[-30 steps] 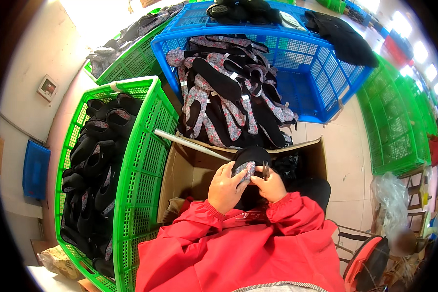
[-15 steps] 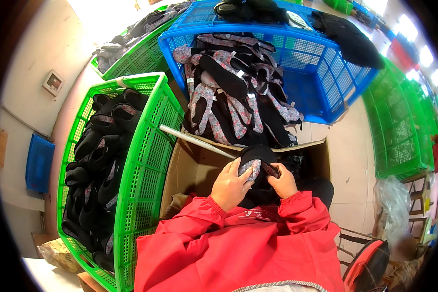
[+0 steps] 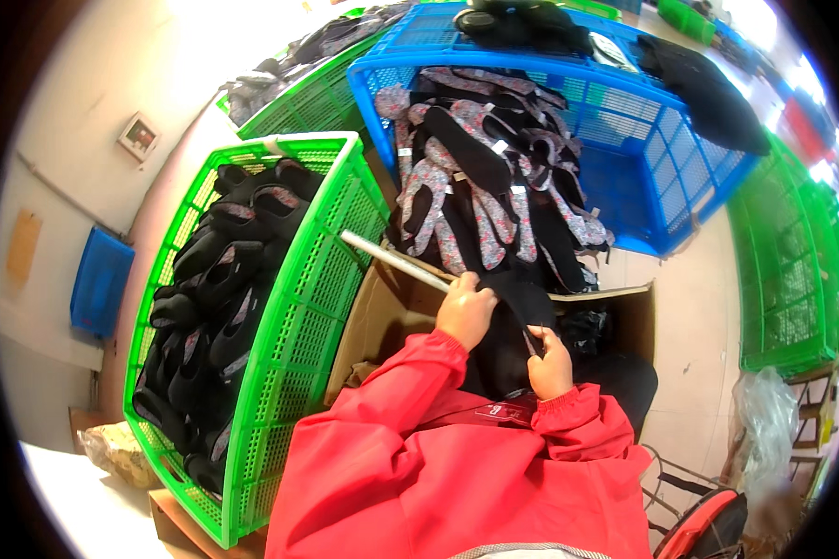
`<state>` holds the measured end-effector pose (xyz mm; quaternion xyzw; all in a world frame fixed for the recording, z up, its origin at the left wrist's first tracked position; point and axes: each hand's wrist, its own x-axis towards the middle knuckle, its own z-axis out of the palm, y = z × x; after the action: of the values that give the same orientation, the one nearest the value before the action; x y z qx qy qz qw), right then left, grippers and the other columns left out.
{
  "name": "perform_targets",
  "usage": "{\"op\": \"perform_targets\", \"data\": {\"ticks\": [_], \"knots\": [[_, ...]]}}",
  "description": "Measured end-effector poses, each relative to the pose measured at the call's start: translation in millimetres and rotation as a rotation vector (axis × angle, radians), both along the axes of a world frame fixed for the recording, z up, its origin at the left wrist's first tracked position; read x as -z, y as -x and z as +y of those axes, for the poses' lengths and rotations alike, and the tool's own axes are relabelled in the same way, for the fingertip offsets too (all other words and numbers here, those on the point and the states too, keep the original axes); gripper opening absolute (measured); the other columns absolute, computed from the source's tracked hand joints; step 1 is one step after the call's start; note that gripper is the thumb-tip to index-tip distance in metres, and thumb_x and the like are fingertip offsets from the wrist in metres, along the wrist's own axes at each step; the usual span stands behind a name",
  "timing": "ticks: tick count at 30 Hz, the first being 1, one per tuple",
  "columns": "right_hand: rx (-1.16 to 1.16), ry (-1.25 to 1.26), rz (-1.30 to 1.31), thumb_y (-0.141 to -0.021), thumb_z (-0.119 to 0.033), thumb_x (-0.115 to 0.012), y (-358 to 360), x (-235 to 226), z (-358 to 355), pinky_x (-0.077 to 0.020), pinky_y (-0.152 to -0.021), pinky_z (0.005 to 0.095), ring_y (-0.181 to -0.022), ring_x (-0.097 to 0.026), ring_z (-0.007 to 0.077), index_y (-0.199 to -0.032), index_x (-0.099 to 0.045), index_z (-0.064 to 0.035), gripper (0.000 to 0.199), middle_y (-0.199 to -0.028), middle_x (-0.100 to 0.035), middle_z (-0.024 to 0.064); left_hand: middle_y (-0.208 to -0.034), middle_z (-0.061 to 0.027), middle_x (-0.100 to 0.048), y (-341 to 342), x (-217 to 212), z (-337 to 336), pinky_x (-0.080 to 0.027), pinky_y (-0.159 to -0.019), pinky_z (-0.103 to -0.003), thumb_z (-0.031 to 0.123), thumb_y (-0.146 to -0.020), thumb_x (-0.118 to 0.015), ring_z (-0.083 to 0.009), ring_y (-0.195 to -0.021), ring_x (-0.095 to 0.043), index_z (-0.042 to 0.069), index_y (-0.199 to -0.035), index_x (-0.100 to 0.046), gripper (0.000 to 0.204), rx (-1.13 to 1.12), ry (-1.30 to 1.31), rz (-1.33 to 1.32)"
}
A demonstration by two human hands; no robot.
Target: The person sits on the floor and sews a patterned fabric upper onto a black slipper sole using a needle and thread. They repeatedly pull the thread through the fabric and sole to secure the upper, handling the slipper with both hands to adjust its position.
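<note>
A black fabric slipper [image 3: 506,312] hangs between my two hands above my lap. My left hand [image 3: 466,310] is closed on its upper left edge, right by the end of a pale rod [image 3: 396,259] that slants over a cardboard box [image 3: 364,312]. Lower down, my right hand [image 3: 550,363] pinches the slipper's right edge between thumb and fingers. Against my dark trousers the slipper's lower outline is hard to make out. Beyond my hands, a heap of floral-lined black slippers [image 3: 475,154] spills out of a tipped blue crate [image 3: 615,177].
At my left stands a green crate [image 3: 331,224] full of black slippers [image 3: 219,270]. Another filled green crate [image 3: 317,102] is behind it. Green crates [image 3: 783,270] stand at the right, near clear plastic wrap [image 3: 766,410]. A black cloth [image 3: 703,93] drapes over the blue crate.
The slipper has turned, and its floral lining no longer shows between my hands. My left hand has shifted to its upper edge, closer to the rod's end. The whole view has swung slightly left.
</note>
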<state>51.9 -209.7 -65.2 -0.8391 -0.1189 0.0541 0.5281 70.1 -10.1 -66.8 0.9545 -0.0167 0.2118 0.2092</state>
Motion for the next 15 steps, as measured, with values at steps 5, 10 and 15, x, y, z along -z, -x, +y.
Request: {"op": "perform_targets", "data": {"ticks": [5,10,15], "knots": [[0.033,0.075,-0.054,-0.072,0.004,-0.05,-6,1,6,-0.0485,-0.088,0.041,-0.1,-0.061,0.0354,-0.109,-0.063,-0.0059,0.04,-0.103,-0.067,0.0162,-0.094,-0.0096,-0.056,-31,-2,-6,-0.047,-0.078,-0.041,0.014,-0.076,-0.061,-0.0282,-0.095,-0.055,0.009,-0.074,-0.069,0.01,-0.034,-0.292,0.202],[0.027,0.117,-0.043,-0.072,0.001,-0.051,-7,1,18,-0.0494,-0.086,0.043,-0.1,-0.061,0.0363,-0.109,-0.064,-0.0085,0.04,-0.102,-0.066,0.0171,-0.109,-0.0053,-0.06,-57,10,-8,-0.05,-0.084,-0.04,0.018,-0.086,-0.055,-0.0227,-0.111,-0.054,0.01,-0.097,-0.073,0.022,-0.101,-0.535,0.59],[0.043,0.083,0.009,-0.073,0.001,-0.052,-2,5,21,-0.0493,-0.088,0.0409,-0.1,-0.061,0.0363,-0.11,-0.064,-0.0078,0.041,-0.102,-0.066,0.0168,-0.11,-0.0137,-0.065,-66,23,18,-0.052,-0.086,-0.039,0.011,-0.087,-0.052,-0.0291,-0.102,-0.064,0.001,-0.111,-0.067,0.03,0.235,-0.562,0.698]]}}
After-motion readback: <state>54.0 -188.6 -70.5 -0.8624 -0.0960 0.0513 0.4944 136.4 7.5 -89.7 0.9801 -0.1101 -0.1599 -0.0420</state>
